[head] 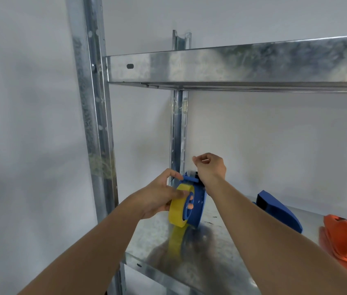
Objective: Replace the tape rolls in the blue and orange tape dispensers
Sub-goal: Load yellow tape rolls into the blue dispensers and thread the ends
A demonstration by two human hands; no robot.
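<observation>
1. Left hand [159, 194] grips the yellow tape roll [180, 206] on the blue dispenser [200, 201], above the metal shelf [217, 265].
2. Right hand [209, 168] pinches the tape end; strip too faint to see.
3. Orange dispenser [338, 237] lies to the right.

Setting: storeroom or packing area, utilitarian. Evidence: galvanized steel shelving unit, with a slotted upright [95, 124] at front left, a second upright [179, 128] at the back, an upper shelf [232, 64] and a lower shelf [189, 262], all bare spangled metal. Walls [29, 103] plain white, unfinished look, no decoration. Lower shelf carries packing gear: a blue dispenser [199, 201] loaded with a yellowish tape roll [179, 206], a blue cover [279, 211] lying beside it, an orange dispenser [338, 237] at far right.
</observation>
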